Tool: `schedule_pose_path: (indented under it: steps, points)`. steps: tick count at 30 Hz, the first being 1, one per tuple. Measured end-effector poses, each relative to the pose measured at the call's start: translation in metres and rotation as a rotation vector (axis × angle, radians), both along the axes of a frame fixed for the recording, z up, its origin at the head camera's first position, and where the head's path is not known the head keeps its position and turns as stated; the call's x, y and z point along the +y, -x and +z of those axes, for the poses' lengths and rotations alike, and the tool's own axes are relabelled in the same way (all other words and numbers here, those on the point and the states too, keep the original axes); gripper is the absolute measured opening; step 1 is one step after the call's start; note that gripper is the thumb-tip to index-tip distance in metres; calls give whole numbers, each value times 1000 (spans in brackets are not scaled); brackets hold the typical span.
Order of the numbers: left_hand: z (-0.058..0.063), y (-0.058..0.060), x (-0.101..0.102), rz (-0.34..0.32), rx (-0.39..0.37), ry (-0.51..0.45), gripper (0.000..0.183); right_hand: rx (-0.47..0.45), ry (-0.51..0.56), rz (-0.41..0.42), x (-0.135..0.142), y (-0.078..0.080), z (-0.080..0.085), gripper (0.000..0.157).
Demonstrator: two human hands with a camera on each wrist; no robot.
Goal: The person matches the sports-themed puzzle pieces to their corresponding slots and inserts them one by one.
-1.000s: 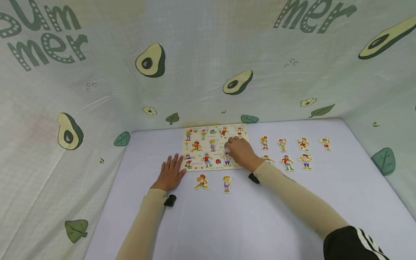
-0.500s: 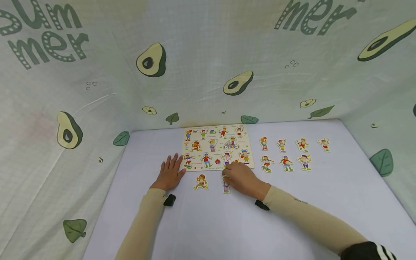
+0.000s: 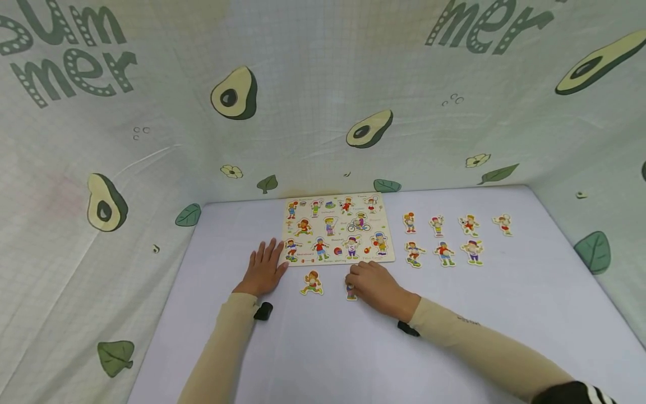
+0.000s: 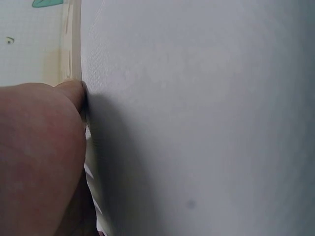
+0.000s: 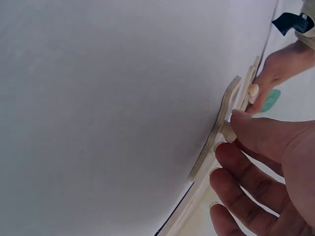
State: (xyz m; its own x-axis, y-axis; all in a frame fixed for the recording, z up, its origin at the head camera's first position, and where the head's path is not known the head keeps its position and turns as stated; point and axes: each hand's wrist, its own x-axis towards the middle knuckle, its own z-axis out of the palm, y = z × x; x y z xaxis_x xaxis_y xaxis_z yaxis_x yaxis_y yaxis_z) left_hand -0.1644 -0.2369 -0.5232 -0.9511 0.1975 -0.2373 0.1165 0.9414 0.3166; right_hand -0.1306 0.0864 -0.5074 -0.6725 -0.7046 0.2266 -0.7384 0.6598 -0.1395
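Observation:
A knobbed wooden puzzle piece (image 3: 351, 294), a child figure in purple and blue, lies on the table below the puzzle board (image 3: 338, 226). My right hand (image 3: 379, 287) covers its upper part in the head view. In the right wrist view, thumb and index finger pinch the small knob of this piece (image 5: 215, 129), which appears flat on the table. My left hand (image 3: 259, 269) rests with spread fingers at the board's left edge, its fingertips by the lower left corner. Left of the right hand lies a running-figure piece (image 3: 312, 283), not touched.
To the right of the board, several loose figure pieces lie in two rows, among them a skateboarder (image 3: 414, 255) and a soccer player (image 3: 469, 225). The white table (image 3: 313, 348) meets a cloth backdrop (image 3: 303, 157) printed with avocados behind the board.
My right hand has come from the board's right side down to the purple-and-blue piece, uncovering the bicycle picture, and its fingers have closed on the knob. The left hand has stayed put.

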Motion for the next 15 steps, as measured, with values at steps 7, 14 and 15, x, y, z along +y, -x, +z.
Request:
schedule_pose_path:
  steps: [7,14,15]
  points:
    - [0,2,1,11,-18,-6,67,-22,-41,-18,-5,1,0,18]
    - [-6,3,-3,8,-18,-1,70,-12,-50,-24,-7,3,4,16]
    - [-7,3,-3,9,-22,0,70,-15,-47,-27,-7,4,5,16]
